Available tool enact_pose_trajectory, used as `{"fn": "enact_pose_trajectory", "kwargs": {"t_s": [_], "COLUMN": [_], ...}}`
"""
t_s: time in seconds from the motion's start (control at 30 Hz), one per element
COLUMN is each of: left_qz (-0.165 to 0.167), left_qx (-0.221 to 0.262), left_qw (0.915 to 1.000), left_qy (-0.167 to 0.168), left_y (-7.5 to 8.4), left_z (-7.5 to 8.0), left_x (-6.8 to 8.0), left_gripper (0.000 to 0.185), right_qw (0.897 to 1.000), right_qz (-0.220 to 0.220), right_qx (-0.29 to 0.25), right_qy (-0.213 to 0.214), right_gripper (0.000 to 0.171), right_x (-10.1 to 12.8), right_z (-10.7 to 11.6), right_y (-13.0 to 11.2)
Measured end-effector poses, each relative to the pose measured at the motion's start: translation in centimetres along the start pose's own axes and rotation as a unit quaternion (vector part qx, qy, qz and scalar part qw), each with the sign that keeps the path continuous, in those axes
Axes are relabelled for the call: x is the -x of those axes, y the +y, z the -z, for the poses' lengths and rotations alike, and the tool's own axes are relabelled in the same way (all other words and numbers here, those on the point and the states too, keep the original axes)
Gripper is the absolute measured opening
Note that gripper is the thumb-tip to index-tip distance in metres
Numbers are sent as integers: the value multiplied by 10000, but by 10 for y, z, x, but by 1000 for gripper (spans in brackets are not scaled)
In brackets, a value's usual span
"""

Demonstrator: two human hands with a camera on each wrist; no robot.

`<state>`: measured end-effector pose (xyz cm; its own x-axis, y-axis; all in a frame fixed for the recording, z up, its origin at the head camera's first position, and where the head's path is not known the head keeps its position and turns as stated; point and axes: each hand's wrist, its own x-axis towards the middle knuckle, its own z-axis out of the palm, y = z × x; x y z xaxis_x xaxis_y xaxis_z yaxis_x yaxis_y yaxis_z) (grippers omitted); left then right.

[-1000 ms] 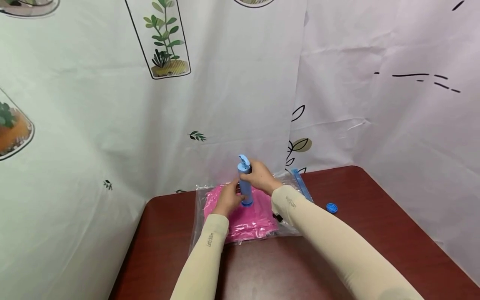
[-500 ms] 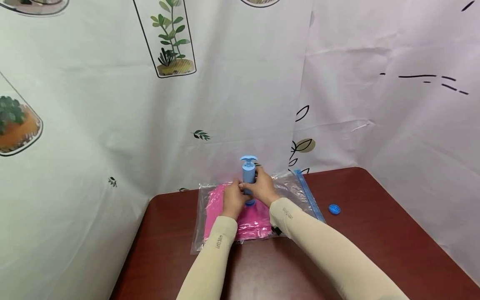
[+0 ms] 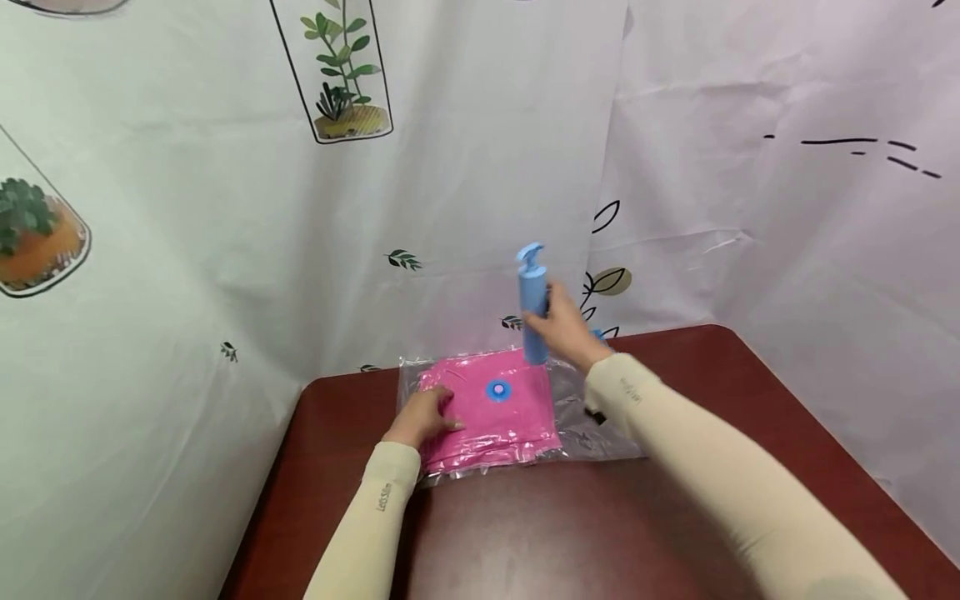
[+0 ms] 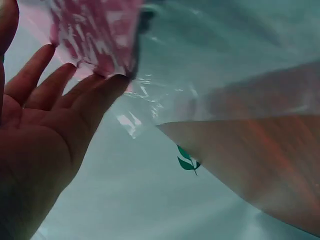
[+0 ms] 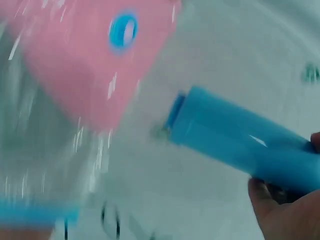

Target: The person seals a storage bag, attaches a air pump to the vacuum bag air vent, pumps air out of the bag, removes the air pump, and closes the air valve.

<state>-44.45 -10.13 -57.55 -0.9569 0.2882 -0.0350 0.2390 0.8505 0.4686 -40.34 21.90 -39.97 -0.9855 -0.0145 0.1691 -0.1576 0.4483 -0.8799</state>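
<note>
The right hand gripped a smooth blue cylindrical pump, lifted at one o'clock of the round valve. The left hand lay flat, fingers straight, on the crinkly clear bag at nine o'clock.

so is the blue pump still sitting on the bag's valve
No, the right hand holds the blue pump up in the air, clear of the round blue valve on the bag.

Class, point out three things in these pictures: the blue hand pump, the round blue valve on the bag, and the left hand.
blue hand pump (image 3: pixel 532 312), head view, mid-barrel.
round blue valve (image 3: pixel 498 390), head view, its centre.
left hand (image 3: pixel 424 414), head view, back of hand.
</note>
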Motion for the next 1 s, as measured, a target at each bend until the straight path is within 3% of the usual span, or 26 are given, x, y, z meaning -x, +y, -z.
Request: {"fn": "enact_pose_trajectory", "kwargs": {"t_s": [0.1, 0.23, 0.4, 0.57, 0.77, 0.9, 1.0], "left_qz": [7, 34, -4, 97, 283, 266, 217], "left_qx": [15, 18, -25, -129, -103, -104, -117], "left_qw": [9999, 9994, 9993, 9995, 9993, 9993, 9995], "left_qy": [129, 332, 368, 265, 226, 223, 200], "left_y": [0, 1, 0, -1, 1, 0, -1], "left_z": [-3, -6, -5, -7, -6, -6, -7], "left_x": [1, -1, -5, -7, -10, -10, -10], "left_gripper": [78, 77, 77, 77, 76, 77, 77], "right_qw": [9975, 9821, 9559, 9372, 9340, 9316, 9308], "right_qz": [-198, -641, -1156, -1572, -1800, -1864, -1897], "right_qx": [657, 1769, 2689, 3053, 2985, 3028, 3027], "right_qy": [157, 103, -221, -606, -783, -757, -780], "right_gripper": [78, 80, 76, 53, 48, 40, 42], "right_x": [3, 20, 49, 70, 69, 53, 51], "right_z": [54, 121, 170, 182, 177, 177, 177], "right_y": [11, 48, 110, 161, 186, 230, 240]}}
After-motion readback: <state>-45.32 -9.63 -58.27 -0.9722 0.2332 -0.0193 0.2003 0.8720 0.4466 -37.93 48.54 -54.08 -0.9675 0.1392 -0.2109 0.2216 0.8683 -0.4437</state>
